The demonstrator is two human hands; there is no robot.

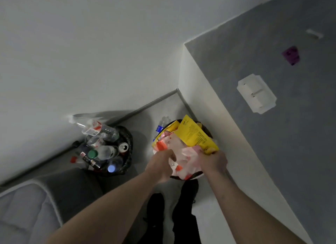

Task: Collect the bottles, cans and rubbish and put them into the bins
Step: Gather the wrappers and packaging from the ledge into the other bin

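Observation:
Two bins stand on the floor by the wall. The left bin point(129, 140), lined with a black bag, is heaped with clear plastic bottles point(101, 131) and a can point(123, 147). The right bin point(195, 175) overflows with wrappers: a large yellow packet point(195, 134) and a crumpled white and orange plastic bag point(183, 158). My left hand point(161, 164) has its fingers curled on the near left of the white bag. My right hand point(212, 162) grips the bag's right side, up against the lower edge of the yellow packet. Both hands are over the right bin.
A grey cushioned seat point(27, 207) fills the lower left. A white wall corner point(183, 76) rises right behind the right bin, with a white switch plate point(256, 94) and a purple sticker point(291, 55) on the grey wall face. My dark shoes point(171, 207) stand just before the bin.

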